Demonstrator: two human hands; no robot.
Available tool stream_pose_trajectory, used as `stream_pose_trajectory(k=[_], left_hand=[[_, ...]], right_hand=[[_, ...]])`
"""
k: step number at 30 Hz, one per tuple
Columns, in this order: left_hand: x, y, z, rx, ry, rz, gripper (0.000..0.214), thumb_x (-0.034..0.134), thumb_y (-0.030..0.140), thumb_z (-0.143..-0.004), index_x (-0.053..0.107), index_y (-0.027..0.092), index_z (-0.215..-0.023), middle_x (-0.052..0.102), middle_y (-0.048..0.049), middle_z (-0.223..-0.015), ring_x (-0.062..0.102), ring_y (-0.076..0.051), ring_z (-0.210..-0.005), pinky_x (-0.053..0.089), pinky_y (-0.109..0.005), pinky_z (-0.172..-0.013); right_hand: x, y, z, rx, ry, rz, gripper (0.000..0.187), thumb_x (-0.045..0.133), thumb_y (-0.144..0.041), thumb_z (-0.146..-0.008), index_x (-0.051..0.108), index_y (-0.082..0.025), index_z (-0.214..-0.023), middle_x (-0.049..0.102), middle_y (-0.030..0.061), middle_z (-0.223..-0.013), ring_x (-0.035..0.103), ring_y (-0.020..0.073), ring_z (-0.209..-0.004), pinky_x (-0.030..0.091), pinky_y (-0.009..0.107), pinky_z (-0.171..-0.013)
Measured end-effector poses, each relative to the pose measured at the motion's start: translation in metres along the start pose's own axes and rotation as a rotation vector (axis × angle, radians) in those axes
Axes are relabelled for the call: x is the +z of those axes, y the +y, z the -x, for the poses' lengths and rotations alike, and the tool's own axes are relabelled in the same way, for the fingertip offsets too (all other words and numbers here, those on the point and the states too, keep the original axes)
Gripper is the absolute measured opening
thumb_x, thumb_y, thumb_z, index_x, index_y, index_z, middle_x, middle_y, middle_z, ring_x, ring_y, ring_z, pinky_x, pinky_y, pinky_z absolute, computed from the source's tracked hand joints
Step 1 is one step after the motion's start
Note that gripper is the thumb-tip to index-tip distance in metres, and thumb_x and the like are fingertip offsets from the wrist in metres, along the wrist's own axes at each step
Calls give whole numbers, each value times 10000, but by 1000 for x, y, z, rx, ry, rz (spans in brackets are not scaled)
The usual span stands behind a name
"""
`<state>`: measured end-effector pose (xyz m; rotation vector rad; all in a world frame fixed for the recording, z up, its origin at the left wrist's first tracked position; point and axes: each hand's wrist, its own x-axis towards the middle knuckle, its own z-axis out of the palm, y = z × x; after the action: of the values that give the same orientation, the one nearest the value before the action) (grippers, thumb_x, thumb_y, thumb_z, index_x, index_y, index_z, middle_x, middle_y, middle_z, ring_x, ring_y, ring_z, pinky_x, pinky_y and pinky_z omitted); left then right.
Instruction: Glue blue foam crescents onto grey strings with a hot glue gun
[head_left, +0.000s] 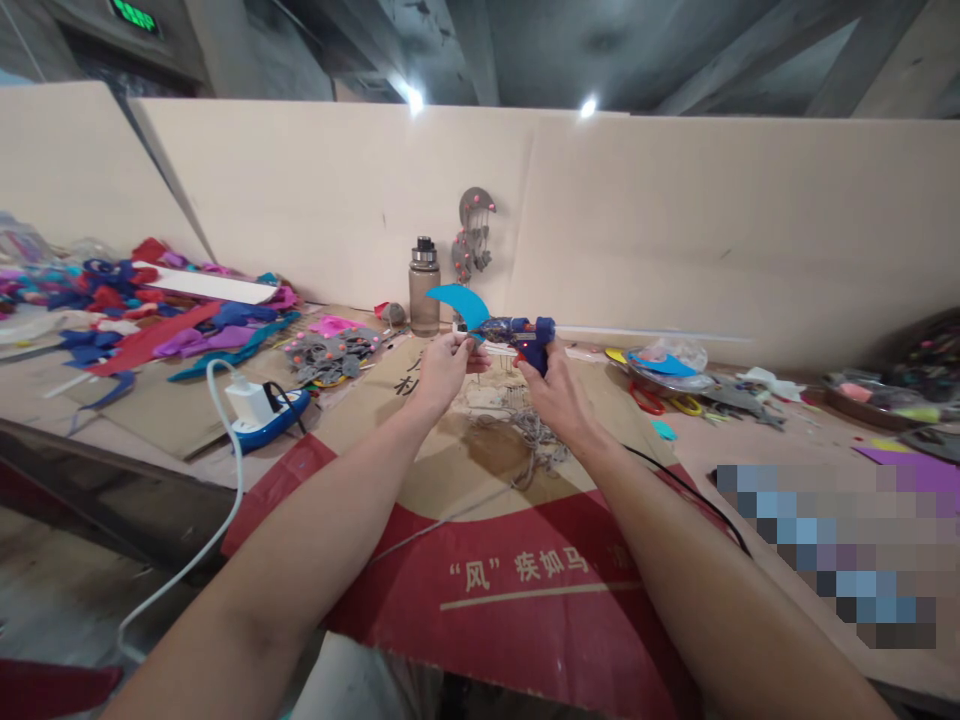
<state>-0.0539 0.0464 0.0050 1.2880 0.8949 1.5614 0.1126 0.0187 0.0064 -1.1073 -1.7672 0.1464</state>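
Observation:
My left hand [448, 368] pinches the lower end of a blue felt crescent [459, 300], which curves up and to the left. In my right hand [556, 390] is a blue glue gun [529, 338], its fingers wrapped round the handle. The nozzle points left, right by the felt; whether it touches cannot be made out. Below both hands, a tangle of grey yarn [534, 432] lies on a red and tan cardboard sheet [517, 620]. A black cord [694, 490] runs off to the right beneath my right forearm.
A water bottle [424, 295] stands at the back beside a grey hanging moon ornament [477, 210]. Felt scraps [187, 335] heap up at left, near a blue power strip [270, 420] with a white cable. Scissors [742, 405] and a plastic-wrapped dish [667, 365] lie at right.

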Motion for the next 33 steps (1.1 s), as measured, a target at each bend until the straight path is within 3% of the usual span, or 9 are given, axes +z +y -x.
stream_pose_trajectory(k=[22,31,33], left_hand=[[-6,-4,-3,93,42,8,193,550,246,-890,605,118,-757,678,-61,-692,675,-139,-622,588,-327,-707],[-8,-1,-6,90,76,98,135,510,178,-899,571,115,-796,683,-57,-750,663,-114,-600,582,-308,-689],[-7,-1,-6,70,81,106,139,508,186,-906,563,117,-799,693,-67,-769,666,-110,-615,578,-293,-697]], right_hand=[[-1,1,-1,-4,9,-7,557,505,-299,-854,425,-193,-1395,613,133,-1266,541,309,-1205,414,495,-1028],[3,13,-3,23,54,-25,473,520,-315,-823,505,-198,-1282,607,125,-1270,551,289,-1187,414,476,-1030],[5,22,-4,86,78,-46,425,555,-334,-798,543,-201,-1202,645,124,-1187,593,284,-1109,449,475,-980]])
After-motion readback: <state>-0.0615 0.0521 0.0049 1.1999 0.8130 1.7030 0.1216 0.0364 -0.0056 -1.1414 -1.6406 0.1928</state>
